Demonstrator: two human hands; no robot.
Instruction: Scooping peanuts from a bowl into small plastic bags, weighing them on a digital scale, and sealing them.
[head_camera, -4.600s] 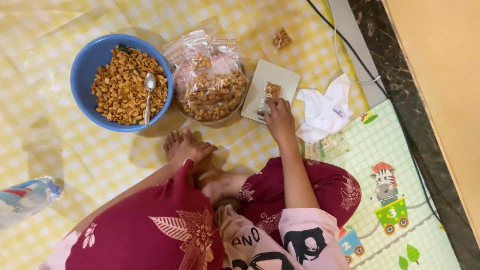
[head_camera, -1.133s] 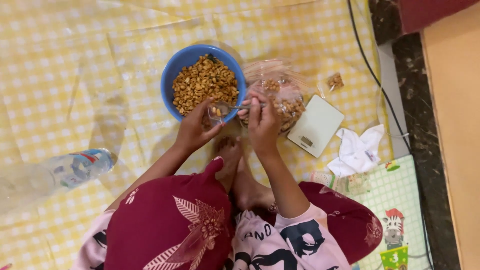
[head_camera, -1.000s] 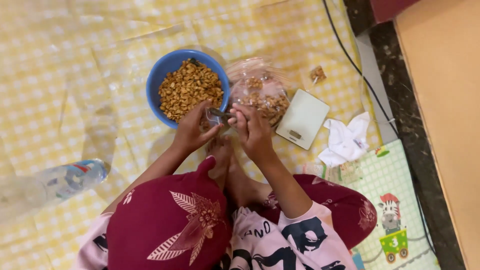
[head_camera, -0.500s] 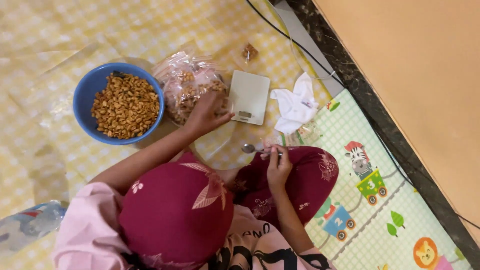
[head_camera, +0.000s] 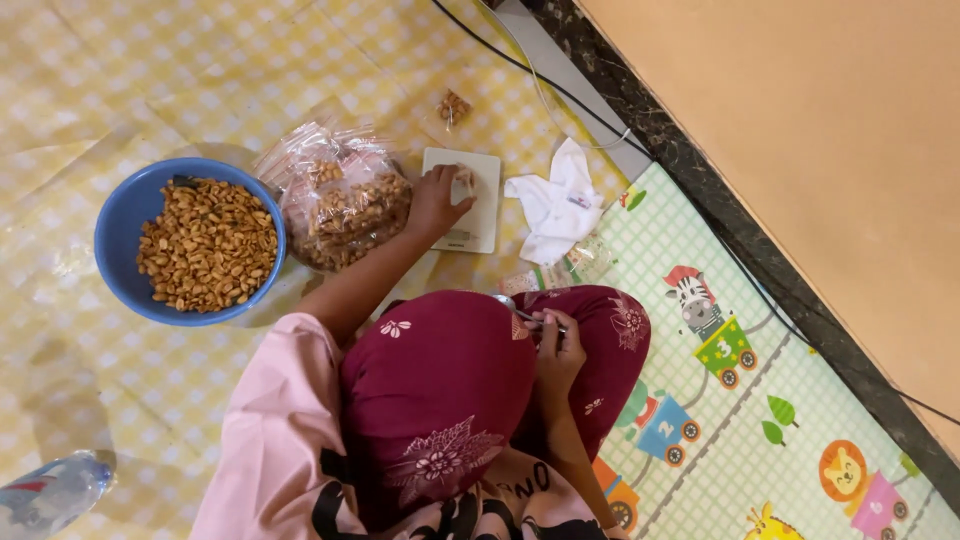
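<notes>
My left hand (head_camera: 438, 200) reaches across to a small white kitchen scale (head_camera: 482, 210) and holds a small clear bag of peanuts (head_camera: 463, 184) on its platform. My right hand (head_camera: 555, 345) rests over my knee in dark red floral cloth, holding a metal spoon (head_camera: 506, 301) with its bowl pointing left. A blue bowl (head_camera: 112, 215) full of roasted peanuts sits at the left. Beside it lies a heap of filled clear bags (head_camera: 345, 205).
One more filled small bag (head_camera: 453, 106) lies beyond the scale. A crumpled white cloth (head_camera: 555, 200) and a stack of empty clear bags (head_camera: 572, 266) lie right of it. Black cables (head_camera: 500, 55) run along the dark floor edge. A water bottle (head_camera: 50, 492) lies at the lower left.
Both hands left the bowl, where they filled a small bag with the spoon. My left hand carried the bag to the scale; my right drew back to the knee with the spoon.
</notes>
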